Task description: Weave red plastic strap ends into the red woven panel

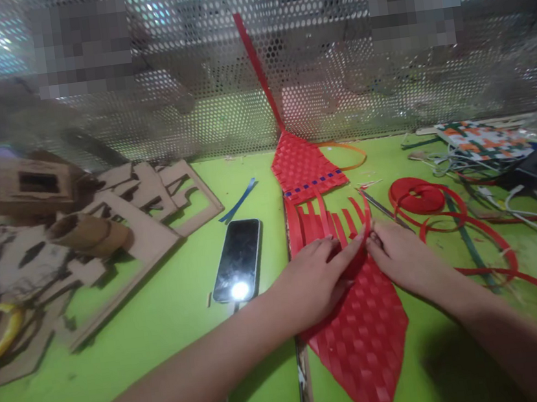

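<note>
A red woven mat (368, 339) lies on the green table, its loose strips pointing away from me. My left hand (312, 280) rests across its upper part, its fingers reaching toward a red strip at the right edge. Close beside it, my right hand (396, 250) pinches the end of a red strip (366, 215) at that edge. Beyond the hands sits a second red woven piece (300, 161) with a row of blue squares, and one long red strip rises from its tip against the perforated screen.
A phone (237, 260) with a cable lies left of the mat. Cardboard scraps (136, 237) and yellow-handled scissors (3, 331) are on the left. On the right are a red strip coil (417, 196), cables and a multicoloured woven piece (484, 142). A perforated metal screen (190, 119) stands behind.
</note>
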Tool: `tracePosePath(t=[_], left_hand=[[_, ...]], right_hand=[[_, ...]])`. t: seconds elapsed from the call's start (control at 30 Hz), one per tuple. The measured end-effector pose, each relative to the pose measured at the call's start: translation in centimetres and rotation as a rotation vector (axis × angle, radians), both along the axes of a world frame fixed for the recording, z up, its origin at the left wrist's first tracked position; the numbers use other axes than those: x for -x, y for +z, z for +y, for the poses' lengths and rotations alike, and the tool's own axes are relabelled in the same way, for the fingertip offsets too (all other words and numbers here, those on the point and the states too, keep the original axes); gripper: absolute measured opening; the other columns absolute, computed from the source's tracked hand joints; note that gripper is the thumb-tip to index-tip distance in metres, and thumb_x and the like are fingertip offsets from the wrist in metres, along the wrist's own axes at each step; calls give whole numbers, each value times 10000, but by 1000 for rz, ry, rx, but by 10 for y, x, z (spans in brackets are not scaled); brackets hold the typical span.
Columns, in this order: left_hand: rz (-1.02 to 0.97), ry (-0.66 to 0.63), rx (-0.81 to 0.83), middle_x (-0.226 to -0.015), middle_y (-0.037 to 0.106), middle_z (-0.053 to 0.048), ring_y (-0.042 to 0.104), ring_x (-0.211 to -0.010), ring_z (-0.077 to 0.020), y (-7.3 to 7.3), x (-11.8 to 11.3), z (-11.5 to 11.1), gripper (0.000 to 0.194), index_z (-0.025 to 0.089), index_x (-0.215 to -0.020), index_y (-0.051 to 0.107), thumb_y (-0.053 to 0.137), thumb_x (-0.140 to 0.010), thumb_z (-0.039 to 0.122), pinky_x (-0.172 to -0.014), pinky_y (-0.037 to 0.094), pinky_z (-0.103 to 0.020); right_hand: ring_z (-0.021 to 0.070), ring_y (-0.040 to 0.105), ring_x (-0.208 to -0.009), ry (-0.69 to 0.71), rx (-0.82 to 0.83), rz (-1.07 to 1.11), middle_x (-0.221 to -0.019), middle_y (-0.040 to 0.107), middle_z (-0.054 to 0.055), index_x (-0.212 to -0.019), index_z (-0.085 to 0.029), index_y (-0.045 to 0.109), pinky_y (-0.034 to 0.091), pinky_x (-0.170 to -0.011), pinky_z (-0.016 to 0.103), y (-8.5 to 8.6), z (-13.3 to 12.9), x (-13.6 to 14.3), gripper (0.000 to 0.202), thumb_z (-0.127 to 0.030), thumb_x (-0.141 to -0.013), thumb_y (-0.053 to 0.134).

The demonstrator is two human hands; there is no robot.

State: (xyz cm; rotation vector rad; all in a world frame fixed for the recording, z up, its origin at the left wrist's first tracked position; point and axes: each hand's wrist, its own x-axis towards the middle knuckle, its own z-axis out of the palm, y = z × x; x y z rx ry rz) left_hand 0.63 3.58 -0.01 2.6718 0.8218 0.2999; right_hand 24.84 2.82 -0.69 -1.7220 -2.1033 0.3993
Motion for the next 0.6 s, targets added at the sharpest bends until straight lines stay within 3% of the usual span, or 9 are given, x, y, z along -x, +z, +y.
tracePosePath(t=[0.2, 0.33, 0.43, 0.6], left_hand=[[14, 14, 11, -1524, 590, -216, 570, -1409, -373, 3, -1, 0, 547, 60, -1554, 495, 478, -1133, 408, -1185, 499, -537], [13, 21, 13, -1517, 602, -209, 575, -1413, -363, 2, -2, 1, 567, 57, -1551, 499, 490, -1127, 432, -1194, 492, -509], [18, 22, 14, -1519, 602, -204, 583, -1400, -359, 2, -1, 1, 574, 70, -1557, 502, 469, -1131, 453, -1189, 492, -512], [25, 23, 17, -1552, 577, -208, 563, -1405, -363, 4, -1, 0, 602, 45, -1587, 459, 461, -1134, 442, -1192, 487, -511]], right_hand=[[263, 725, -929, 154, 29, 33, -1034, 789, 83, -1043, -254, 674, 535, -810, 385, 8, -2, -5, 219, -286, -1079, 461], [278, 747, -964, 59, -2, 61, -1126, 789, 107, -1234, -241, 653, 551, -826, 395, 14, -3, -11, 237, -312, -1075, 491], [285, 725, -943, 51, -38, 8, -1076, 769, 110, -1149, -233, 664, 536, -815, 398, 19, -3, -20, 211, -313, -1071, 485], [264, 707, -901, 185, 48, -69, -1040, 757, 81, -1069, -246, 692, 534, -799, 383, 19, -2, -38, 141, -331, -1030, 588]])
